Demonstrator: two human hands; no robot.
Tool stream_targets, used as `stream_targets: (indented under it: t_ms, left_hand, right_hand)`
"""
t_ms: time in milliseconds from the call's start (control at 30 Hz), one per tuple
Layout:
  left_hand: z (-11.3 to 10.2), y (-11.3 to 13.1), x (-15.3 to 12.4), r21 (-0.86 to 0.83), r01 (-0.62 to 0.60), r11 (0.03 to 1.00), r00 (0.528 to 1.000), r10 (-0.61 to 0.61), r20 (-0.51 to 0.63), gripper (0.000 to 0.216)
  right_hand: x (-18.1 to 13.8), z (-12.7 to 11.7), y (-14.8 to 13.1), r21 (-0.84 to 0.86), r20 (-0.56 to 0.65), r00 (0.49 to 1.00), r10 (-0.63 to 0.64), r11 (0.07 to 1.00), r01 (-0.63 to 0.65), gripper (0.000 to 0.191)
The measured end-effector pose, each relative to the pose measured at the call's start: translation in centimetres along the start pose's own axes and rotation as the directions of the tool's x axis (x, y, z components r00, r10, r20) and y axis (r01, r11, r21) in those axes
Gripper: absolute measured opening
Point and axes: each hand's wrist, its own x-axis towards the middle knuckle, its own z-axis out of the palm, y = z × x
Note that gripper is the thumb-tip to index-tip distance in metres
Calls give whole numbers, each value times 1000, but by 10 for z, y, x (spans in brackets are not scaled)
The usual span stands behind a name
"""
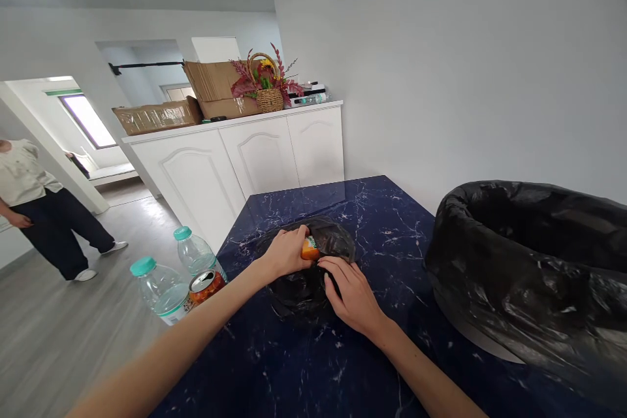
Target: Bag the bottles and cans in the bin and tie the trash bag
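Observation:
My left hand is closed around an orange drink can with green and white print, most of it covered by my fingers. It is at the mouth of a black plastic bag lying crumpled on the dark blue marbled table. With bent fingers, my right hand grips the bag's edge just right of the can. Left of my left forearm stand an opened orange-brown can and two clear bottles with teal caps, one nearer and one farther.
A bin lined with a black bag stands at the table's right. Behind the table, a white cabinet carries cardboard boxes and a flower basket. Another person stands at the far left on the grey floor.

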Motion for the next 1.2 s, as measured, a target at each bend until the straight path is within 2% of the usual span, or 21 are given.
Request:
stream_targets:
  t_ms: [100,233,400,500,633,700,767,867,967,1067,1200]
  left_hand:
    - [-21,9,-14,-33,-68,997,996,66,-52,61]
    - [-42,14,-32,-80,-119,990,988,111,-104,62]
    - [-56,17,-57,-120,-161,980,976,140,-164,65]
    - [-71,22,-77,-223,-192,956,970,149,-194,67]
    - [-104,31,-116,-426,-125,896,983,54,-175,67]
    - [-119,29,-141,-438,-54,898,987,-19,-162,66]
    - [-128,20,-168,-368,54,928,982,-116,-148,65]
    - [-130,-2,-210,-163,203,966,953,-233,-193,67]
    - [-122,-20,-248,-37,245,969,947,-247,-207,61]
    - [-106,-32,-279,-9,334,942,934,-332,-133,62]
    - [-73,-49,-307,-7,524,852,851,-524,-34,74]
  right_hand:
    - [-2,3,4,-20,-37,994,101,995,-102,36]
    - [-4,6,10,-42,-77,973,218,974,-221,36]
    - [-7,11,16,-68,-24,971,240,968,-241,41]
    - [-13,17,22,-106,27,972,233,968,-229,44]
    - [-23,30,34,-191,56,961,269,948,-254,44]
    - [-28,35,41,-236,52,953,299,931,-279,45]
    - [-32,39,47,-274,47,944,326,913,-302,46]
    - [-35,41,51,-309,58,938,342,900,-309,48]
    - [-37,42,52,-327,77,934,348,894,-306,48]
    - [-39,42,51,-340,89,931,354,890,-305,48]
    - [-40,42,51,-348,98,932,348,890,-296,49]
